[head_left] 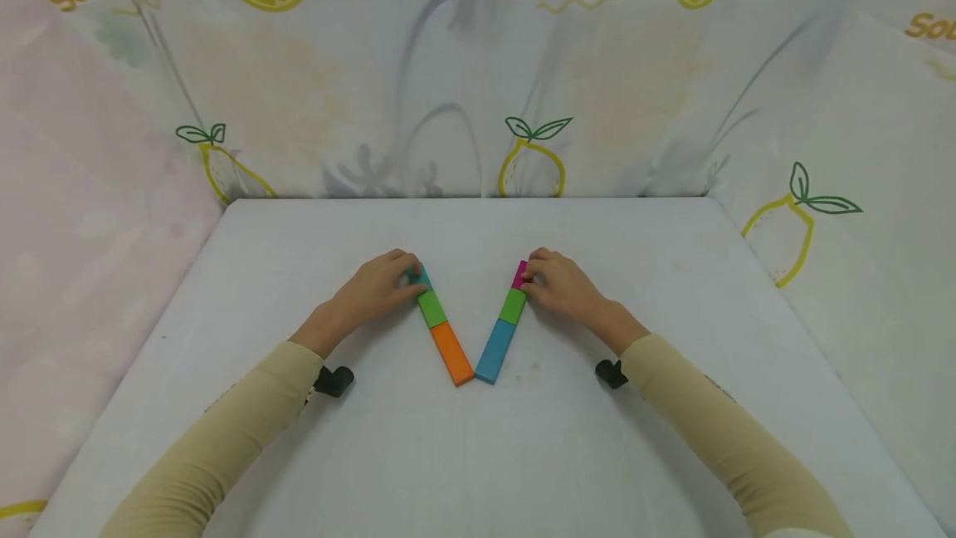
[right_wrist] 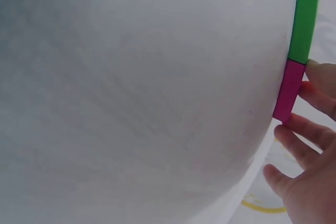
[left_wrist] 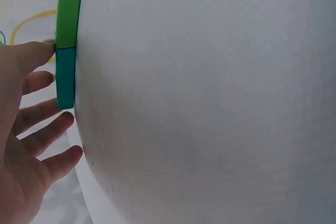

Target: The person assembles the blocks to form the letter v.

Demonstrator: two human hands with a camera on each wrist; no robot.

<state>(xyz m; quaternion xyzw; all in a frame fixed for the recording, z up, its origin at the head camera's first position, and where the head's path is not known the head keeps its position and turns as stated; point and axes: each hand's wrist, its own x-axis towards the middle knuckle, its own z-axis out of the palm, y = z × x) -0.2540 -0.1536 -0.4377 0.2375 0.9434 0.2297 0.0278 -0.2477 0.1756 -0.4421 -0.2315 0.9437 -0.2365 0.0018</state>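
Flat blocks on the table form a V. Its left arm runs from a teal block (head_left: 426, 276) through a green block (head_left: 432, 310) to an orange block (head_left: 452, 354). On the right arm a magenta block (head_left: 519, 274) is followed by a green block (head_left: 511, 306) and a blue block (head_left: 496, 351). My left hand (head_left: 382, 282) touches the teal block with thumb and fingertips, its other fingers spread in the left wrist view. My right hand (head_left: 565, 287) touches the magenta block (right_wrist: 290, 90) likewise. Neither hand shows fingers wrapped round a block.
The blocks lie on a white table (head_left: 478, 455). A lemon-printed cloth (head_left: 635, 65) rises behind its far edge. Black wrist devices (head_left: 334, 381) hang below both wrists, close to the tabletop. Orange and blue blocks meet near the table's middle.
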